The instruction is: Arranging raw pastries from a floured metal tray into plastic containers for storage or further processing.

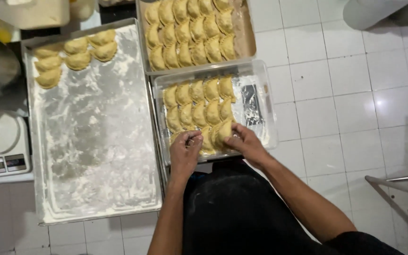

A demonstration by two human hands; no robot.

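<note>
Fingers [234,137] curled on pastries [220,132], clear tray [265,94], left hand [185,151] alongside

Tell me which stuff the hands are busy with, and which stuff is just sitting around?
In use:
left hand and right hand, both on pastries at the near end
clear tray that holds those pastries

Sitting around:
floured metal tray with a few pastries at its far end
full brown tray
kitchen scale

Pale yellow pastries [199,106], white-floured grey tray [95,141], white floor tiles [345,94].
</note>
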